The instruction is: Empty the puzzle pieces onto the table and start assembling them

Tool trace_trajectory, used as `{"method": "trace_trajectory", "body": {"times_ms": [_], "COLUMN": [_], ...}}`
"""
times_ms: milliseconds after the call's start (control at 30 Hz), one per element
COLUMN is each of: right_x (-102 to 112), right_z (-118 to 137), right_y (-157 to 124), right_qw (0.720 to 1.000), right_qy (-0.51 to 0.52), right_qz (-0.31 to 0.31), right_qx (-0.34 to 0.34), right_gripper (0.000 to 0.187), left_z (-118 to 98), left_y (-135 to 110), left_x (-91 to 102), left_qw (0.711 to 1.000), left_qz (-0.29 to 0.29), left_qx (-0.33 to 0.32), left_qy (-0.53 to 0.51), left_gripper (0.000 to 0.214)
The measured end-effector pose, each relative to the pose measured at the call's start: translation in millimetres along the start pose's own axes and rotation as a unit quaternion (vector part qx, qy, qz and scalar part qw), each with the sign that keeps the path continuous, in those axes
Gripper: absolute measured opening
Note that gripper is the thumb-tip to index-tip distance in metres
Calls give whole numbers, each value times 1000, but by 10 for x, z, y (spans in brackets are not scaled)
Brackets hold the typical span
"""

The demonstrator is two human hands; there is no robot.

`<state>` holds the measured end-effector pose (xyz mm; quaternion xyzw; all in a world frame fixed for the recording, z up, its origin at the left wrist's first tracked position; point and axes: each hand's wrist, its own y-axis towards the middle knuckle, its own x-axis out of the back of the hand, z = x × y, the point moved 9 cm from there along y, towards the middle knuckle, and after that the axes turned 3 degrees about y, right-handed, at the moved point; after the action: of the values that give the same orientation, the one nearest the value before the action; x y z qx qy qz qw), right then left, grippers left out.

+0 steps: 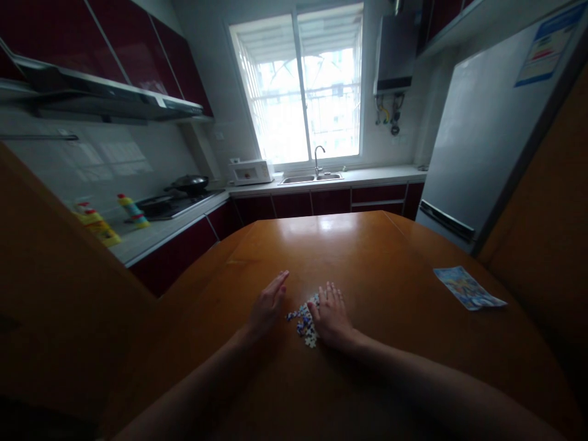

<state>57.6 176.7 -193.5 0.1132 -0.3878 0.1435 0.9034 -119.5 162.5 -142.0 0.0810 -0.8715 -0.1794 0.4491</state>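
A small heap of jigsaw puzzle pieces (303, 323), some pale and some blue, lies on the wooden table (331, 251) between my hands. My right hand (331, 313) rests at the heap's right side, palm down with the fingers stretched out, and covers some of the pieces. To the left of the heap is my left hand (268, 304), held on edge with straight fingers pointing away from me. A narrow gap separates it from the pieces, and nothing is in its grasp.
A blue printed sheet (468, 288) lies on the table at the right. Beyond the table are a counter with a sink (312, 178), a microwave (252, 173) and a stove with a pan (189, 183). Cleaning bottles (133, 211) stand at left; a fridge (487, 116) is at right.
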Motion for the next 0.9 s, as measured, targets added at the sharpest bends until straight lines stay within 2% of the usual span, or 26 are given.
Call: {"method": "trace_trajectory", "body": {"times_ms": [133, 267, 500, 633, 733, 800, 900], "right_x": [-242, -553, -1107, -1289, -1262, -1180, -1030], "right_z": [298, 636, 1281, 1537, 1562, 1492, 1305], "right_y": [-102, -93, 120, 214, 309, 409, 582], "right_qw": [1000, 999, 998, 996, 982, 965, 952], "right_qy": [-6, -3, -5, 49, 171, 249, 299], "right_qz": [17, 40, 52, 48, 28, 16, 8], "right_qx": [-4, 16, 41, 60, 74, 76, 61], "right_gripper": [75, 76, 73, 66, 57, 50, 59], "left_z": [211, 412, 842, 1037, 1137, 1119, 959], "left_y": [-112, -212, -383, -377, -413, -484, -694], "left_x": [413, 743, 1036, 1187, 1185, 1068, 803], "left_qw": [998, 993, 981, 972, 971, 981, 991], "left_qz": [-48, -89, -135, -158, -143, -94, -11], "left_qx": [45, 77, 135, 165, 185, 171, 126], "left_qy": [-17, -30, -39, -50, -42, -17, 51], "left_gripper": [64, 64, 63, 59, 58, 59, 64]}}
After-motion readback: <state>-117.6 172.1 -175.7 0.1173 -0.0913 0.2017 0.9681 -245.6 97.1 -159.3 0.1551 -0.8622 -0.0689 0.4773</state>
